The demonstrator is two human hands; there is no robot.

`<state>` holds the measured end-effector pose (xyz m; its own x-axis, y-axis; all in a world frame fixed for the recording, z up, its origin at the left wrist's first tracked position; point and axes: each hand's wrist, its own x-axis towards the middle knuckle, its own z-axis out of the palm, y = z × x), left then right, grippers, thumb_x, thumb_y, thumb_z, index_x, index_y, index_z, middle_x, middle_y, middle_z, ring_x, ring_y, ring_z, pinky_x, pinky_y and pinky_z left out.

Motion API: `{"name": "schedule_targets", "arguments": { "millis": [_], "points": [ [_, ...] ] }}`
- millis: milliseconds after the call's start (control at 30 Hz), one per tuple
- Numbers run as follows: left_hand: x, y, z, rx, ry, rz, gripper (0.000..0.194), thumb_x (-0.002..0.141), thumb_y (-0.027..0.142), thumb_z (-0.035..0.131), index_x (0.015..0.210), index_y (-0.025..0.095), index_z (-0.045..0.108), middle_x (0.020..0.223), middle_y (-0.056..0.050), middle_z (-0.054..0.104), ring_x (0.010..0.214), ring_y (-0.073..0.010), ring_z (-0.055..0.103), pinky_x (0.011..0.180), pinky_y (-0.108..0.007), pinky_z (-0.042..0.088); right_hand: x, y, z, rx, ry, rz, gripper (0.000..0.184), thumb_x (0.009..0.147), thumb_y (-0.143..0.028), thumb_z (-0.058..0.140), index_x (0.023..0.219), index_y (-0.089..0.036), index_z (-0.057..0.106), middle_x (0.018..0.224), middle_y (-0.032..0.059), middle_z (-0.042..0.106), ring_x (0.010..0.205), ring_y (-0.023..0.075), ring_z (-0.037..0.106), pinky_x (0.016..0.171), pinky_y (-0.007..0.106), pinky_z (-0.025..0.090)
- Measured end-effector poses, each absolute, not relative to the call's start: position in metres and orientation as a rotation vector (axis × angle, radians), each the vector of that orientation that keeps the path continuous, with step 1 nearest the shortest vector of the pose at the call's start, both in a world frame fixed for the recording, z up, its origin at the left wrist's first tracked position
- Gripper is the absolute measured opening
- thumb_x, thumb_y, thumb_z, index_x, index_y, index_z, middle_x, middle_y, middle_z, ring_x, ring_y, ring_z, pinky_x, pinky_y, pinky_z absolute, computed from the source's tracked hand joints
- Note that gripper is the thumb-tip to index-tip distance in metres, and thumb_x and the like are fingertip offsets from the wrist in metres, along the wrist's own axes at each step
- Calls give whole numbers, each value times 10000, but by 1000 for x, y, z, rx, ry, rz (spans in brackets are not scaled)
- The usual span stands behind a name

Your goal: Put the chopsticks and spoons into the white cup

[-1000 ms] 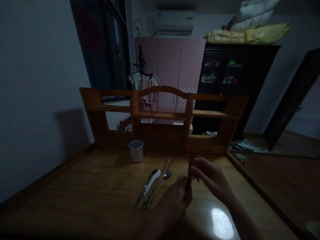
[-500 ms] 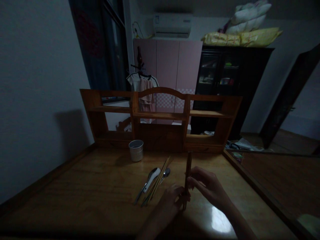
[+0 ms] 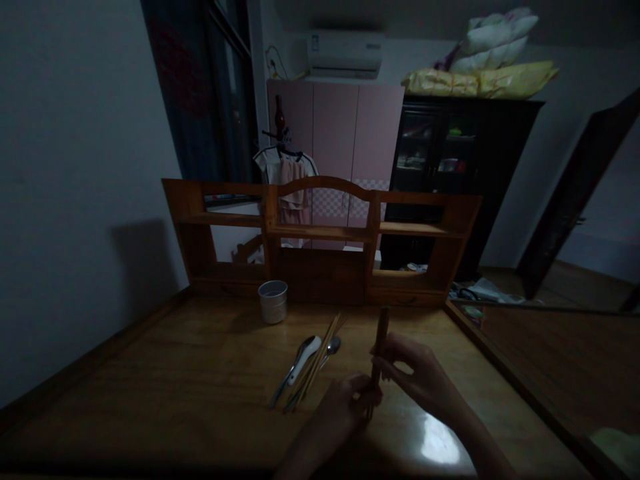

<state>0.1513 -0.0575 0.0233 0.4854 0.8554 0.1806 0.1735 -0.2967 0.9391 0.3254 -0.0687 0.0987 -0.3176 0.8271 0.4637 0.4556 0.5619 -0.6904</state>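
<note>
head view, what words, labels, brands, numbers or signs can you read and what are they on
No text can be read.
Air conditioner: a sticker and a faint mark, both too small to read.
Cup, white spoon and dark sticks: no lettering can be made out.

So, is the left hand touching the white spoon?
Apart: the head view shows pale sticks and bare tabletop between the left hand and the white spoon.

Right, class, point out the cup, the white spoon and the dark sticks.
Cup (image 3: 273,310): head view, middle of its outer wall.
White spoon (image 3: 302,363): head view, on its handle.
Dark sticks (image 3: 382,329): head view, on their upper part.
</note>
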Motion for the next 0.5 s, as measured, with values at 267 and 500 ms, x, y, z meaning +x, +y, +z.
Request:
{"name": "schedule_targets", "arguments": {
  "millis": [267, 500],
  "points": [
    [149, -57, 9, 1691, 847, 758, 255, 834, 309, 537, 1005, 182, 676, 924, -28, 704, 783, -172, 646, 691, -255, 464, 327, -67, 100, -1041, -1980, 554, 94, 926, -274, 579, 911, -192, 622, 774, 7, 620, 700, 141, 614, 609, 239, 466],
    [127, -37, 12, 1672, 1006, 1099, 389, 807, 385, 646, 1157, 221, 600, 1232, -80, 609, 1126, -233, 576, 948, -325, 450, 323, -63, 95, -1070, -1953, 592, 145, 950, -316, 537, 888, -190, 572, 729, -10, 593, 666, 135, 604, 596, 245, 449]
  ]
}}
